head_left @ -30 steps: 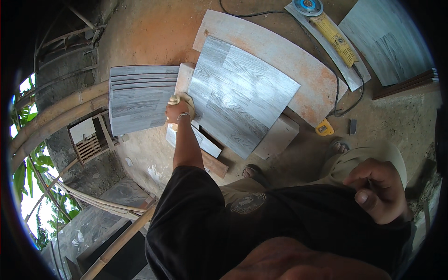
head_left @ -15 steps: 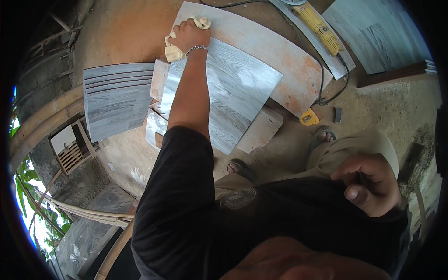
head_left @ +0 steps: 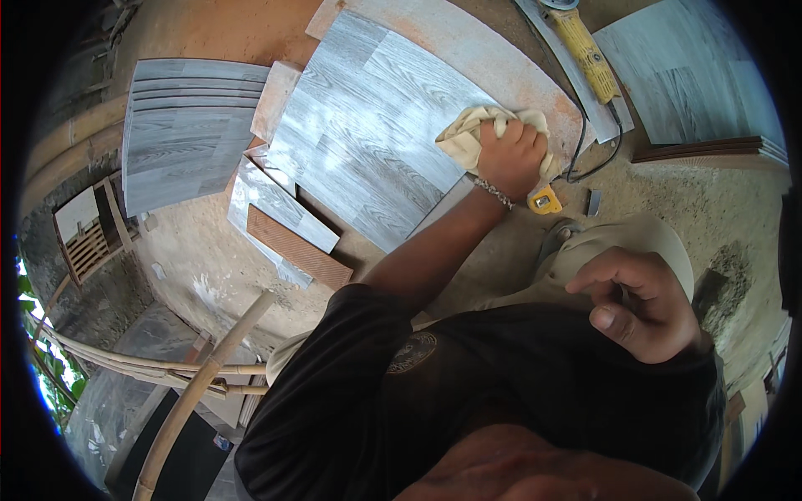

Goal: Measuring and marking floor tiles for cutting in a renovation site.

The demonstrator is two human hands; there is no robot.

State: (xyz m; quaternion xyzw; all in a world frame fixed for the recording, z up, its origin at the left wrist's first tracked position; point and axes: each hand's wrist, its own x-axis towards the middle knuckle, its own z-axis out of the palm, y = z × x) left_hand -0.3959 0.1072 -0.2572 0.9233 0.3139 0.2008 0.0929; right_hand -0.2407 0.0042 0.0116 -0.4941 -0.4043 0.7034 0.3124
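My left hand (head_left: 511,157), with a chain bracelet at its wrist, is closed on a crumpled cream cloth (head_left: 459,140). It presses the cloth down at the right corner of a large grey wood-patterned tile (head_left: 359,125). Part of the cloth hangs past the tile's edge, over a pale, dust-stained slab (head_left: 493,63) beneath. My right hand (head_left: 647,309) hovers over my right leg, fingers loosely curled and thumb apart, with nothing in it.
Several matching tiles (head_left: 188,150) lean in a stack at left. More tiles (head_left: 685,83) stand at far right. A yellow angle grinder (head_left: 589,63) with a black cable lies near a yellow tape measure (head_left: 545,200). Cut tile pieces (head_left: 292,242) and a bamboo pole (head_left: 200,384) are nearer.
My left hand has swept the cloth from the tile's far left corner to its right corner, nearer me. My right hand keeps its loose curl. The whole view has shifted slightly.
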